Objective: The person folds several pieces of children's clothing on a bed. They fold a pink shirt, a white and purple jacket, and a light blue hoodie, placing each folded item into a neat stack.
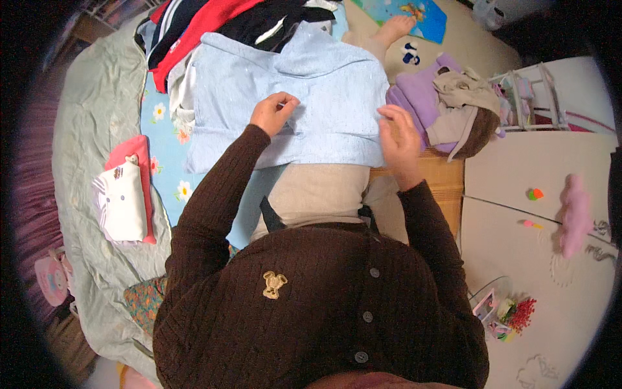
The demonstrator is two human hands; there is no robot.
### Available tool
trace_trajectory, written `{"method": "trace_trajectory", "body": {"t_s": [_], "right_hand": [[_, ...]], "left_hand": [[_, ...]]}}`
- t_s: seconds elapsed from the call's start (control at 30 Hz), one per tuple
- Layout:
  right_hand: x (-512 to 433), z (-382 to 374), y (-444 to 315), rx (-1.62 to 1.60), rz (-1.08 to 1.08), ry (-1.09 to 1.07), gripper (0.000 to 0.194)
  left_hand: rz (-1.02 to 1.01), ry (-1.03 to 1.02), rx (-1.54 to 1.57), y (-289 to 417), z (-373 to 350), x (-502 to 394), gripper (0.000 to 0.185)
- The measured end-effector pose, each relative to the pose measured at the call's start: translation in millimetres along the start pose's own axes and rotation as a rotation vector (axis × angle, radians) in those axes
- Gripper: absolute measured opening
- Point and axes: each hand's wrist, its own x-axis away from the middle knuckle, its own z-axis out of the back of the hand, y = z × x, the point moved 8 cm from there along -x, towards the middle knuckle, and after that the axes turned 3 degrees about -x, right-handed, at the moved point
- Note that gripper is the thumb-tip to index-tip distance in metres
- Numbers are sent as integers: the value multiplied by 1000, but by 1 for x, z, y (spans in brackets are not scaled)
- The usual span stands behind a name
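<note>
A light blue garment (335,114) is spread across my outstretched legs, with a strip along its near edge that looks folded. Over its middle is my left hand (274,114), fingers loosely curled and a small gap beside the thumb; no cloth shows pinched in it. My right hand (401,138) is at the garment's right edge, its fingers slightly apart and gripping nothing that I can see. Whether the fingertips touch the cloth is unclear. Beige trousers (318,192) show below the garment.
Red, black and white clothes (209,29) are heaped beyond the garment. To the right lie purple and brown folded clothes (437,107), near a white rack (529,95). A folded white and pink stack (124,199) rests on the grey-green quilt (92,146) at left. White cabinet doors (505,243) border the right.
</note>
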Motion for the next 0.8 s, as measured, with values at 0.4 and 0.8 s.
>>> {"method": "trace_trajectory", "body": {"t_s": [0.4,0.8], "right_hand": [[2,-77,-8,277,112,-300,30],[-61,-80,-3,144,66,-308,29]], "left_hand": [[-23,320,-321,-40,5,-118,51],[340,122,-349,-76,-8,-173,61]]}}
